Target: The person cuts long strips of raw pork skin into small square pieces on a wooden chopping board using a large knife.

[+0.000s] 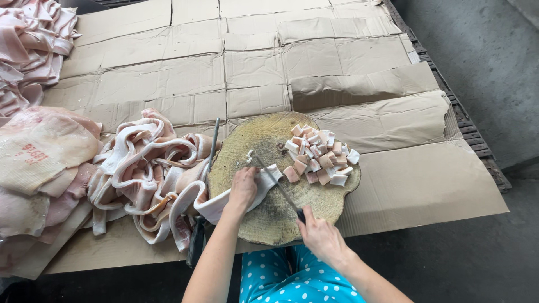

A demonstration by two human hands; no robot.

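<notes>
Both forearms are bare, with no sleeves, gloves, rings or wristbands showing. The left hand sits at about 11 o'clock from the right hand. At 6 o'clock, between the arms, the person wears a turquoise garment scattered with small white polka dots.

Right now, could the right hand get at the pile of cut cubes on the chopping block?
Probably yes: the right hand holds the knife, and nothing lies between it and the cubes.
</notes>
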